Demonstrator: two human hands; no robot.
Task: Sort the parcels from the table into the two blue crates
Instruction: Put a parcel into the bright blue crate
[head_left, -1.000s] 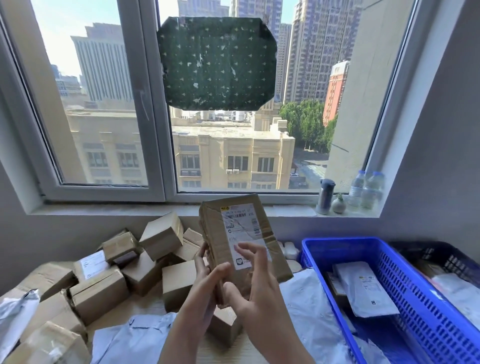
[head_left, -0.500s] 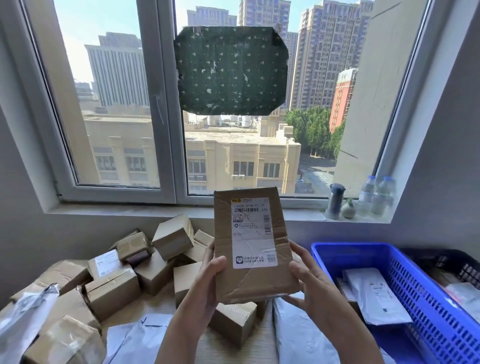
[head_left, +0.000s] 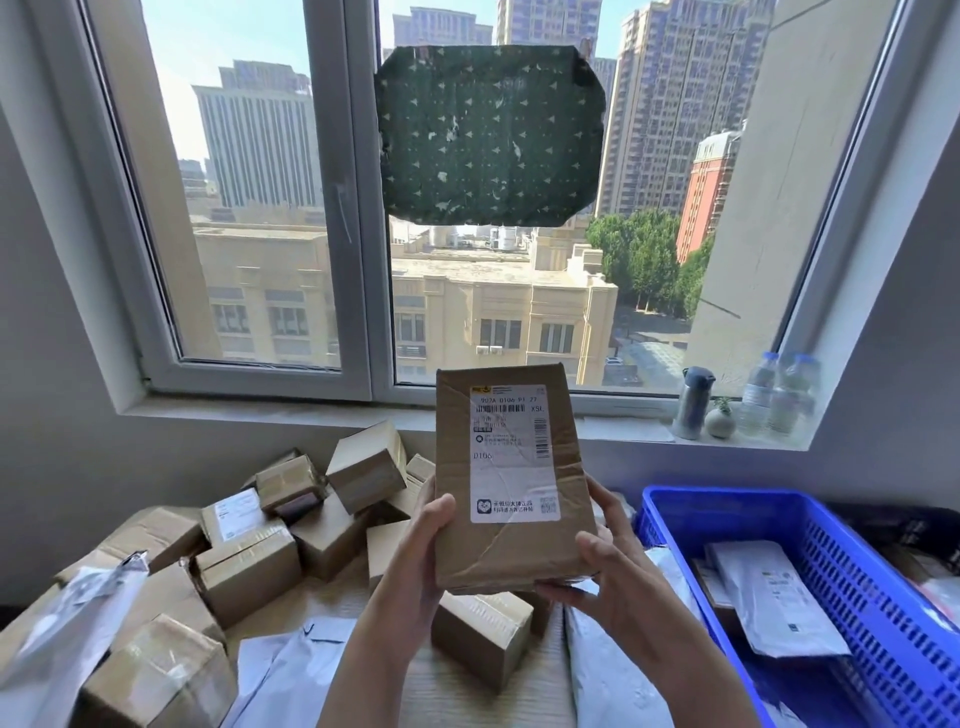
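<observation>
A flat, rectangular brown-paper parcel (head_left: 511, 483), creased and banded with glossy clear tape, is held upright in the air above the counter (head_left: 452, 691). The left grip (head_left: 423, 540) holds its lower left edge with the thumb on the front face. The right grip (head_left: 608, 566) curls round its lower right corner, fingers beneath and thumb on the front. A second ago the parcel leaned and the right fingers lay across its white label (head_left: 514, 452); now it stands straight and the label is uncovered. The label reads "907A 0106 P1 77", "XSL" and "D106", with barcodes, a small QR code and a line of Chinese print too fine to read. Left of the grip and below it lies a heap of taped cardboard boxes (head_left: 249, 566), cube-like and matte. Directly below lie smooth grey-white plastic mailers (head_left: 296, 670) on the pale wood-grain surface. Right of the grip stands a blue crate (head_left: 727, 501) of perforated plastic, with a labelled white mailer (head_left: 769, 587) inside it.
</observation>
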